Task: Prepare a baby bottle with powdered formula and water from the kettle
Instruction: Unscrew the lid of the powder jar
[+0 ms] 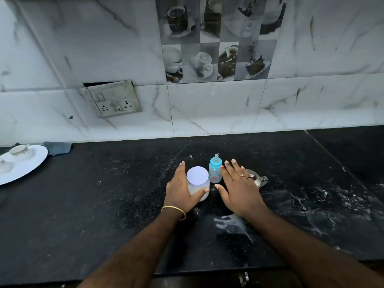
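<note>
The task looks barely begun: the baby bottle [215, 171] stands upright on the black counter [104, 204] with its blue collar and teat screwed on, and the formula jar [197, 182] just left of it keeps its pale lid in place, so opening both, scooping powder, pouring water and shaking all seem left to do. The left hand [181, 191] cups the jar's side, thumb wrapped across its front. The right hand [239, 183] hovers flat with fingers straight, just right of the bottle, holding nothing. It covers most of the steel kettle [258, 179]; only a lid edge and spout-like part show. Whether the bottle holds anything is unclear.
</note>
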{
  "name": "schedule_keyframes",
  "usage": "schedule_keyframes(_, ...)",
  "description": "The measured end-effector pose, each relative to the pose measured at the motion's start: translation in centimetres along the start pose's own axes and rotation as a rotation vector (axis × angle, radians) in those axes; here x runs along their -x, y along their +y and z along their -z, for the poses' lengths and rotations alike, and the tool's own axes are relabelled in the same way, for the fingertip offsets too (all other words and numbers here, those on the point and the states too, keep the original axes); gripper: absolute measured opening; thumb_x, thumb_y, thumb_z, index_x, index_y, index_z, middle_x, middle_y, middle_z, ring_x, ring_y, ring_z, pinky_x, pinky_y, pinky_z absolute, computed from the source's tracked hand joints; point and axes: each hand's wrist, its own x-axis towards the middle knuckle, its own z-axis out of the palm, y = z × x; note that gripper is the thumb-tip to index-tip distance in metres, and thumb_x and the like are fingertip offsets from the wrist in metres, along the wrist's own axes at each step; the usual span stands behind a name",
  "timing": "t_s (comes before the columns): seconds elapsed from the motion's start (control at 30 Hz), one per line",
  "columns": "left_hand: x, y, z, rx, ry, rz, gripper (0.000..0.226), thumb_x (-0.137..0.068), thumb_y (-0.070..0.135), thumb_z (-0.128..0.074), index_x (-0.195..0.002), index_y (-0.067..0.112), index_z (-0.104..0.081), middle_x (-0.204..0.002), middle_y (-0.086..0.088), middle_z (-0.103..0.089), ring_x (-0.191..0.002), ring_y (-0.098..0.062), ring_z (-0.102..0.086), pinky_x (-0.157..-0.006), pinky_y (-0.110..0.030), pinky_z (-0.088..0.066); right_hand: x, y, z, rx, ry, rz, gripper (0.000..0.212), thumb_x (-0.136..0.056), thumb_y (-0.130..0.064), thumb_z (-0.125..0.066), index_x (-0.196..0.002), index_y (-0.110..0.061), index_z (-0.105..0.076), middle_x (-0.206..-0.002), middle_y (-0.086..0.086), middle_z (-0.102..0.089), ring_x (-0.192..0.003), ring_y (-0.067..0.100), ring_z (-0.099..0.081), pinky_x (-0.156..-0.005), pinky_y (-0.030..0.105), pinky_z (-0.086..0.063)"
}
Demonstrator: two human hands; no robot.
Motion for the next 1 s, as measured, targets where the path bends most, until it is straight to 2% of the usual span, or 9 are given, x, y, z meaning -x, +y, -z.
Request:
schedule_keyframes(0.07, 0.0, -0.8, -0.5, 0.141, -0.029, 0.122, 0.126, -0.060, 0.066, -0.075, -0.156, 0.016, -0.011, -0.164, 0.000, -0.020, -0.148, -0.018, -0.027, -0.119, -0.044, -0.031, -0.9, -0.1, 0.5, -0.066, 0.002, -0.017, 0.062, -0.097, -0.052, -0.041, -0.146, -0.015, -0.041, -0.150, 0.006, -0.047, -0.142, 0.026, -0.038, -0.109, 0.043, -0.038)
schedule_keyframes(0.13, 0.2, -1.5, -1.1, 0.219, -0.071, 0.230, 0.131, -0.055, 0.062, -0.082, -0.156, 0.018, -0.011, -0.164, -0.001, -0.020, -0.148, -0.018, -0.028, -0.119, -0.044, -0.033, -2.0, -0.4, 1.2, -0.106, 0.019, 0.002, 0.056, -0.094, -0.054, -0.046, -0.137, -0.018, -0.050, -0.134, 0.004, -0.059, -0.122, 0.026, -0.055, -0.093, 0.041, -0.048)
schedule_keyframes(0.3, 0.0, -1.4, -2.7, 0.375, -0.075, 0.355, 0.134, -0.046, 0.059, -0.088, -0.154, 0.019, -0.020, -0.158, 0.004, -0.030, -0.140, -0.018, -0.040, -0.113, -0.040, -0.040, -5.5, -1.6, 1.8, -0.268, -0.085, 0.050, 0.067, -0.087, -0.063, -0.055, -0.138, -0.021, -0.047, -0.139, 0.002, -0.054, -0.125, 0.027, -0.053, -0.091, 0.041, -0.048)
schedule_keyframes(0.37, -0.2, -0.9, -3.3, 0.438, -0.023, 0.342, 0.113, -0.043, 0.056, -0.090, -0.141, 0.027, -0.042, -0.139, 0.018, -0.046, -0.128, -0.009, -0.051, -0.101, -0.019, -0.046, -6.8, -2.2, 1.6, -0.274, -0.146, 0.095, 0.071, -0.085, -0.066, -0.055, -0.137, -0.020, -0.045, -0.136, 0.001, -0.053, -0.124, 0.025, -0.053, -0.087, 0.039, -0.047)
schedule_keyframes(0.43, -0.5, -0.1, -3.6, 0.481, 0.044, 0.345, 0.079, -0.041, 0.050, -0.090, -0.111, 0.043, -0.054, -0.114, 0.022, -0.061, -0.107, -0.002, -0.061, -0.077, -0.006, -0.048, -7.8, -3.0, 1.3, -0.239, -0.189, 0.150, 0.068, -0.084, -0.068, -0.054, -0.130, -0.019, -0.048, -0.130, 0.002, -0.055, -0.119, 0.025, -0.055, -0.081, 0.037, -0.044)
schedule_keyframes(0.53, -0.6, 0.5, -4.3, 0.553, 0.102, 0.380, 0.076, -0.038, 0.044, -0.092, -0.105, 0.041, -0.055, -0.105, 0.016, -0.065, -0.095, 0.001, -0.063, -0.069, -0.010, -0.050, -8.7, -4.0, 0.9, -0.167, -0.241, 0.203, 0.066, -0.084, -0.068, -0.054, -0.125, -0.016, -0.053, -0.125, 0.006, -0.056, -0.116, 0.028, -0.056, -0.086, 0.040, -0.046)
schedule_keyframes(0.73, -0.5, -0.1, -5.7, 0.599, 0.150, 0.427, 0.083, -0.040, 0.038, -0.094, -0.113, 0.036, -0.054, -0.108, 0.010, -0.068, -0.099, -0.012, -0.065, -0.084, -0.033, -0.057, -9.3, -4.8, -0.2, -0.158, -0.255, 0.182, 0.067, -0.084, -0.058, -0.059, -0.133, -0.013, -0.050, -0.130, 0.008, -0.049, -0.118, 0.029, -0.054, -0.089, 0.040, -0.047)
schedule_keyframes(0.87, -0.8, -1.3, -5.4, 0.609, 0.109, 0.392, 0.077, -0.041, 0.037, -0.095, -0.107, 0.043, -0.055, -0.103, 0.018, -0.069, -0.096, -0.003, -0.065, -0.080, -0.024, -0.056, -9.6, -4.8, -0.7, -0.162, -0.299, 0.123, 0.065, -0.082, -0.053, -0.063, -0.131, -0.013, -0.049, -0.128, 0.009, -0.051, -0.116, 0.027, -0.056, -0.087, 0.037, -0.046)
schedule_keyframes(1.0, -1.1, -2.3, -4.6, 0.668, -0.019, 0.312, 0.089, -0.040, 0.029, -0.097, -0.116, 0.042, -0.054, -0.108, 0.020, -0.068, -0.101, -0.001, -0.066, -0.077, -0.017, -0.054, -9.7, -5.5, -1.0, -0.165, -0.293, 0.072, 0.068, -0.076, -0.061, -0.064, -0.123, -0.014, -0.053, -0.120, 0.007, -0.052, -0.108, 0.024, -0.059, -0.079, 0.034, -0.042)
